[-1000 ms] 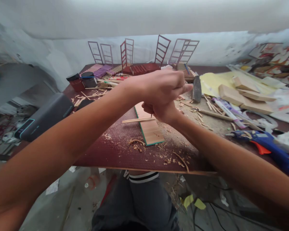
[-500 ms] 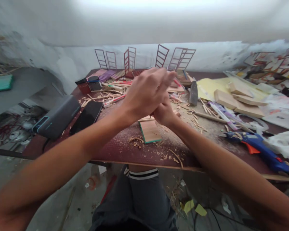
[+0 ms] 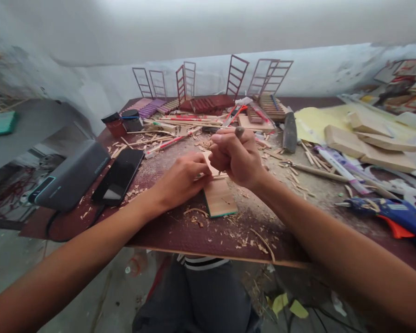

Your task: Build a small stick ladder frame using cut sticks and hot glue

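Observation:
My left hand lies low on the maroon work table, its fingers curled and pressed on thin wooden sticks at the top of a small green-edged wooden board. My right hand is closed in a fist just above the board, gripping a thin tool whose dark rounded end sticks up past the thumb. The tool's working end is hidden behind the fist. Wood shavings lie around the board.
A black phone and a grey speaker lie at the left. Small ladder-like frames, coloured slat panels and paint pots stand at the back. A blue glue gun, wooden blocks and a chisel lie at the right.
My left hand has dropped from over the right fist down onto the sticks on the board. My right hand now stands upright with the tool's end showing. The view shifted slightly.

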`<state>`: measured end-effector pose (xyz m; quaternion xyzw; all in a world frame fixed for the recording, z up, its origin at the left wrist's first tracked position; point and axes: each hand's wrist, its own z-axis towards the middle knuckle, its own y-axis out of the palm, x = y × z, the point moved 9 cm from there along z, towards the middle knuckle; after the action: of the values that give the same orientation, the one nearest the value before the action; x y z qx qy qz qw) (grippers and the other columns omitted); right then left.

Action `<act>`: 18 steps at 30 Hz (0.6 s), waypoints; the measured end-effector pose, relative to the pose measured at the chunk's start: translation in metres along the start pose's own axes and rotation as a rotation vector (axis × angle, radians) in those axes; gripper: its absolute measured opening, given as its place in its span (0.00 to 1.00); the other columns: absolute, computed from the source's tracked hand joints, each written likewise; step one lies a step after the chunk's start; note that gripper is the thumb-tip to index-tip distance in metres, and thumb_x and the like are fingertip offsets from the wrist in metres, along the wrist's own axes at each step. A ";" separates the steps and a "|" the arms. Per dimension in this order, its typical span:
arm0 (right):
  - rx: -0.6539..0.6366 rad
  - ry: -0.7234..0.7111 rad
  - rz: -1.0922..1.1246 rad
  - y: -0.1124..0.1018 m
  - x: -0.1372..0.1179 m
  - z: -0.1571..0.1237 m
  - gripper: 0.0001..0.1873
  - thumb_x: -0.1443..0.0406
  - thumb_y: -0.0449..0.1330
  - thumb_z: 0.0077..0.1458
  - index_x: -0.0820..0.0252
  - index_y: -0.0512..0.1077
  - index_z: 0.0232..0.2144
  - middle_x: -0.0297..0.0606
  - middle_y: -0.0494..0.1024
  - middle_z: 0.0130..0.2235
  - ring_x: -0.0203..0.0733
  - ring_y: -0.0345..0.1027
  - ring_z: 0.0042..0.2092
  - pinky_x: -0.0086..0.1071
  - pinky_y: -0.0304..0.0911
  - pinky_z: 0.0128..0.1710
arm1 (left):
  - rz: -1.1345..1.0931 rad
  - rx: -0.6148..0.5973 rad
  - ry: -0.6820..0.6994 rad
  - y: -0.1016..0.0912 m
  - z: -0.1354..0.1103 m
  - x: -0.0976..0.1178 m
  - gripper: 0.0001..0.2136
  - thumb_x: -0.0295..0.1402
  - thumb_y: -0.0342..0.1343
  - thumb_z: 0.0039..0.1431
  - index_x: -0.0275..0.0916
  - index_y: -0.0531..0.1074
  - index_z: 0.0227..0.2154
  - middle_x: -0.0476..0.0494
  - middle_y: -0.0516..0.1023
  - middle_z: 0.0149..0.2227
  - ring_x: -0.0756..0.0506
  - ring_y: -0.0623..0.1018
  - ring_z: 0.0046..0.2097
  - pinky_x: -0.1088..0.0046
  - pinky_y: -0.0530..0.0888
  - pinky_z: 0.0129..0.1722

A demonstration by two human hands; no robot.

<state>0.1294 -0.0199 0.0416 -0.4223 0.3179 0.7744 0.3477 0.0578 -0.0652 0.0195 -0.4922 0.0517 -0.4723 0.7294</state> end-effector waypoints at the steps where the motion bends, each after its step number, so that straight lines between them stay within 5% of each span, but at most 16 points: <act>1: -0.004 0.001 -0.003 0.000 0.000 0.000 0.31 0.54 0.66 0.56 0.54 0.50 0.16 0.21 0.47 0.16 0.26 0.40 0.16 0.27 0.41 0.14 | -0.016 -0.011 -0.012 0.003 0.000 -0.001 0.06 0.23 0.58 0.63 0.35 0.77 0.31 0.43 0.78 0.36 0.46 0.76 0.40 0.68 0.72 0.42; 18: 0.081 -0.028 0.063 -0.015 -0.027 0.003 0.31 0.57 0.65 0.57 0.53 0.47 0.16 0.20 0.44 0.14 0.26 0.34 0.15 0.28 0.37 0.13 | -0.103 -0.039 -0.094 0.006 0.000 -0.001 0.10 0.22 0.59 0.63 0.34 0.73 0.24 0.46 0.74 0.32 0.50 0.73 0.35 0.72 0.67 0.36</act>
<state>0.1509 -0.0164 0.0642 -0.3867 0.3573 0.7774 0.3442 0.0611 -0.0636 0.0146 -0.5300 0.0012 -0.4847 0.6958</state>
